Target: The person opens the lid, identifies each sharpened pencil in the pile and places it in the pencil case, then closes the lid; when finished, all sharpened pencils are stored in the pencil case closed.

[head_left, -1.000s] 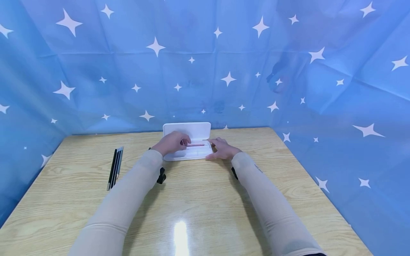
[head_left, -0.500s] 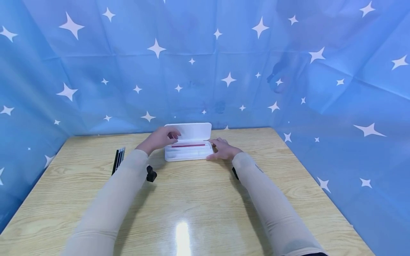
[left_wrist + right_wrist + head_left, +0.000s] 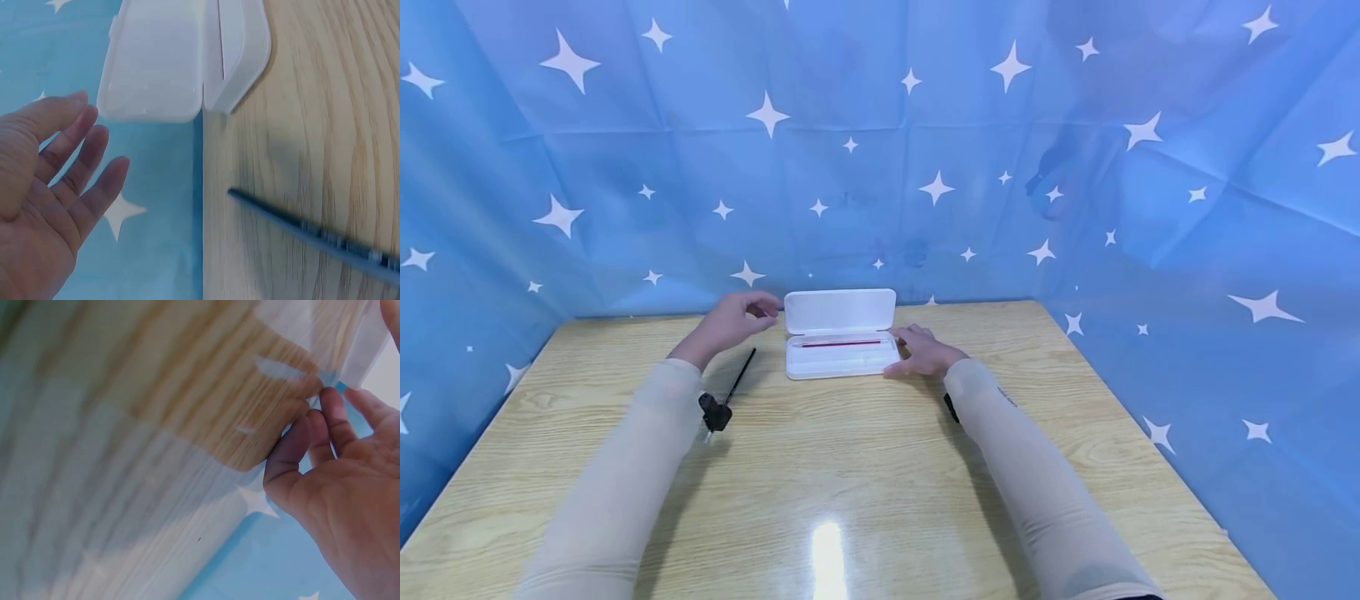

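Note:
A white pencil case (image 3: pixel 838 364) lies near the table's back edge, its lid (image 3: pixel 840 311) raised. A thin red pencil (image 3: pixel 850 342) lies lengthwise along the rear of its tray. My left hand (image 3: pixel 730 323) hovers left of the case, fingers loosely bent and holding nothing; in the left wrist view the palm and spread fingers show beside the lid. My right hand (image 3: pixel 921 352) holds the case's right end between thumb and fingers. Below my left hand lie dark pencils (image 3: pixel 325 237), partly hidden by my left wrist in the head view.
The wood-grain table (image 3: pixel 865 467) ends at a blue star-patterned cloth (image 3: pixel 880 167) behind and at the sides. A black wrist mount (image 3: pixel 715 412) juts from my left sleeve.
My left hand has drawn back leftward out of the case to above the dark pencils, leaving the red pencil in full view in the tray. My right hand has stayed at the case's right end.

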{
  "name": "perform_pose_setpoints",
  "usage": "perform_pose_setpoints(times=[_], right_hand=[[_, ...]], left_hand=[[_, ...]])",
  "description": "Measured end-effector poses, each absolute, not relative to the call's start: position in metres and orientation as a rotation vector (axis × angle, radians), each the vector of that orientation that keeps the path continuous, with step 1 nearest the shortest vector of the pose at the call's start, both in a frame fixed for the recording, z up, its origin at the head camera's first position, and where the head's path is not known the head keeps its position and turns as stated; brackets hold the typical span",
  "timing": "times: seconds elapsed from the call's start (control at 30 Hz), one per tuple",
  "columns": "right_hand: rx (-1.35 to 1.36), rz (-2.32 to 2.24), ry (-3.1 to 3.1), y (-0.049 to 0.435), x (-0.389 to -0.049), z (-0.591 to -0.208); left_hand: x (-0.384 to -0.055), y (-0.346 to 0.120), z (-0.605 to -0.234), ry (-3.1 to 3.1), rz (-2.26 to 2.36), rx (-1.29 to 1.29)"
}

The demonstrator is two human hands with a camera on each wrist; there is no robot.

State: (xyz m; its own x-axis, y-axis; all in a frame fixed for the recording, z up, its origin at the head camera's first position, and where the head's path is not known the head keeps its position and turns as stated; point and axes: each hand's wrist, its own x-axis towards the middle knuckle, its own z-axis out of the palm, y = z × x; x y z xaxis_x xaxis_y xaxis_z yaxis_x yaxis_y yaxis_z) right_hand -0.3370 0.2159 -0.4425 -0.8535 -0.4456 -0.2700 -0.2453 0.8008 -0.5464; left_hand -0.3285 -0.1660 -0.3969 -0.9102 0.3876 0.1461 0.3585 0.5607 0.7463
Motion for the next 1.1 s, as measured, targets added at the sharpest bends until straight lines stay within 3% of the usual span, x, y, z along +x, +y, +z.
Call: perform_pose_setpoints(times=[1.1], right_hand=[[-0.533, -0.713, 2.592, 0.216, -0.335, -0.441]], left_hand=[[-0.281, -0.271, -0.409, 2.691, 1.544, 0.403]])
